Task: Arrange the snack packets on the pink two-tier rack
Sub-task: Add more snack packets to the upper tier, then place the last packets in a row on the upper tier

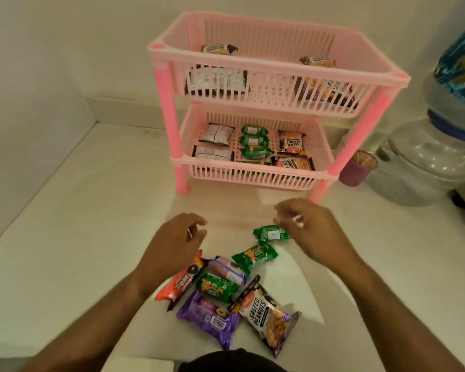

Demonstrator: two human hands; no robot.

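Observation:
A pink two-tier rack stands at the back of the white counter. Its lower tier holds silver, green and salted-peanut packets; the upper tier holds dark packets at both ends. In front of me lie loose packets: two green ones, a third green one, a red Treat biscuit pack, a purple pack, and a salted peanuts bag. My left hand hovers over the red pack with loosely curled fingers, holding nothing. My right hand hovers just above the farthest green packet, fingers curled, empty.
A purple cup of toothpicks stands right of the rack's front leg. A large clear water jug with a patterned cloth on top fills the right side. Walls close the counter at the left and the back.

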